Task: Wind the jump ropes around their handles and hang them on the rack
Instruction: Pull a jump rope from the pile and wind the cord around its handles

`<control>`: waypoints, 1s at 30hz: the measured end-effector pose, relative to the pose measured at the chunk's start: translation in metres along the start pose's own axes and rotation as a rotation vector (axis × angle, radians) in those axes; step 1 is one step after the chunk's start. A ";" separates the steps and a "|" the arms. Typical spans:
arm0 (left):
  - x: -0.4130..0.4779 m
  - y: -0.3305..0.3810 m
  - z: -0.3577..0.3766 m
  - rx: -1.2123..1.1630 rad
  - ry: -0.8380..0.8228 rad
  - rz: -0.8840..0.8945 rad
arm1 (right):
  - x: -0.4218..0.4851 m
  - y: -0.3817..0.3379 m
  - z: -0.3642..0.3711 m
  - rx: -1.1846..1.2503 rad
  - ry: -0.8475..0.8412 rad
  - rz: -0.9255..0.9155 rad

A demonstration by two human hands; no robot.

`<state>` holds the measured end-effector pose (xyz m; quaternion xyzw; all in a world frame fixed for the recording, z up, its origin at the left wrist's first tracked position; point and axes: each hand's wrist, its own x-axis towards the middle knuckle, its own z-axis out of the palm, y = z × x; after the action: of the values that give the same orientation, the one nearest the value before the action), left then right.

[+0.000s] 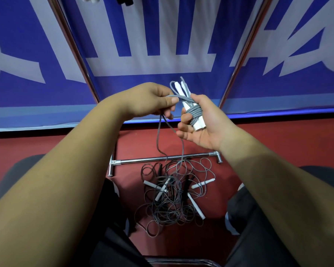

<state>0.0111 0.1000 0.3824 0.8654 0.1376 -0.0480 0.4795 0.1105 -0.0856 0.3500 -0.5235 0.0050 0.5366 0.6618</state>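
A blue banner (pixel 108 26) fills the wall ahead of me, its huge white strokes cropped too far to read. The chrome rack (pixel 162 160) stands against it with its foot bar on the red floor (pixel 268 139), just beyond a tangled pile of jump ropes (pixel 172 201) lying between my knees. My right hand (pixel 202 124) grips a pair of white handles (pixel 176 87) half wrapped in gray rope (pixel 195 112), while my left hand (pixel 150 100), just beside it, pinches the loose cord, which trails down into the pile.
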 end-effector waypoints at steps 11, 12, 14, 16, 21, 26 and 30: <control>0.002 -0.007 -0.009 0.393 -0.006 -0.005 | 0.001 -0.007 -0.012 0.085 -0.116 0.088; 0.005 -0.009 -0.008 0.431 0.024 0.001 | 0.001 -0.005 -0.012 0.079 -0.135 0.115; 0.009 -0.012 -0.005 0.435 0.041 -0.005 | 0.001 -0.004 -0.012 0.074 -0.179 0.155; 0.011 -0.017 -0.001 0.367 0.010 -0.039 | 0.000 -0.006 -0.012 0.064 -0.235 0.200; 0.014 -0.026 0.011 0.377 -0.015 -0.057 | -0.004 -0.003 -0.016 -0.026 -0.380 0.319; 0.016 -0.029 0.012 0.427 -0.043 -0.024 | -0.007 0.002 -0.019 -0.142 -0.522 0.376; 0.009 -0.028 0.005 0.141 -0.095 0.098 | -0.007 0.002 -0.021 -0.170 -0.674 0.437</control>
<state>0.0122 0.1113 0.3548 0.8993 0.0686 -0.0753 0.4252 0.1178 -0.1058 0.3428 -0.3579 -0.1454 0.8044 0.4513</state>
